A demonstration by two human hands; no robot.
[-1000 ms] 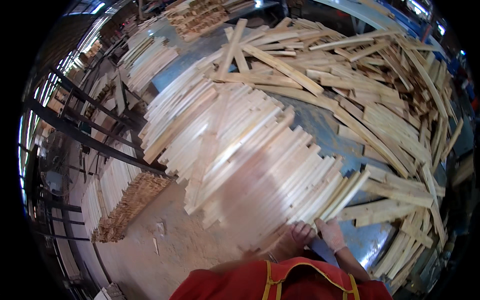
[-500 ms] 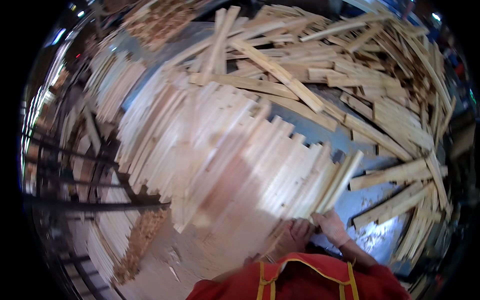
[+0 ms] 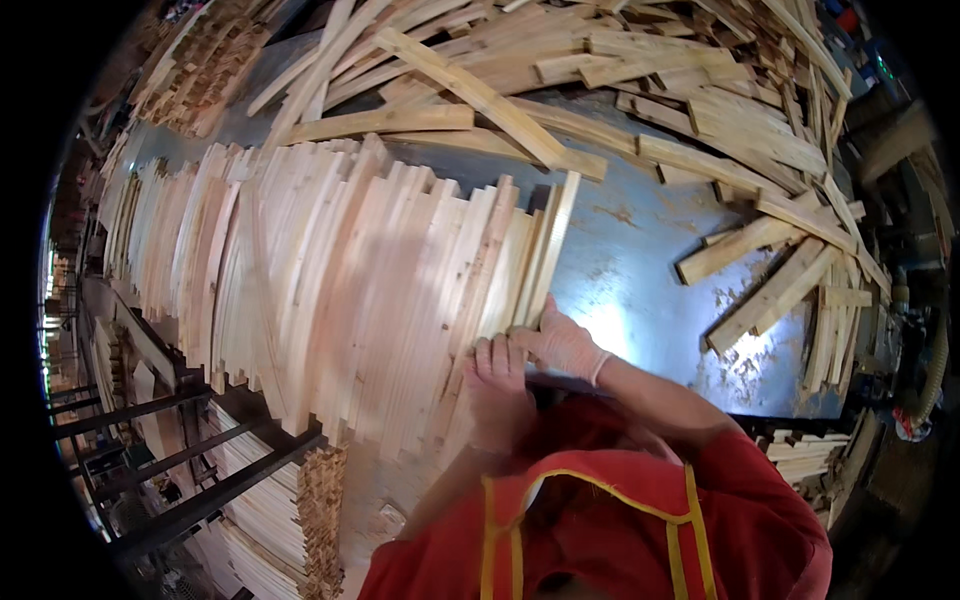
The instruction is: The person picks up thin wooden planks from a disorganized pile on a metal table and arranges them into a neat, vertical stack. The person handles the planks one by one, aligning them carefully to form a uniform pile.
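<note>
A long row of pale wooden strips (image 3: 375,290) stands packed side by side on the metal table, their near ends toward me. At the row's right end, my right hand (image 3: 562,345), in a light glove, closes around the near end of the outermost strips (image 3: 545,255), thumb pointing away from me. Just left of it, my left hand (image 3: 497,385) has its bent fingers pressed together over the near ends of the neighbouring strips. The two hands almost touch. Its palm side is hidden. One loose strip (image 3: 258,300) lies slanted across the row's left part.
Rough boards (image 3: 650,90) are heaped along the far side of the metal table (image 3: 620,240). Shorter boards (image 3: 770,290) lie at its right. Black metal bars (image 3: 200,495) and stacked strips (image 3: 255,540) stand at the lower left. Another stack (image 3: 195,75) sits at the far left.
My view has turned, so the row and heap sit farther left and higher in the picture. Both hands remain at the near ends of the right-hand strips.
</note>
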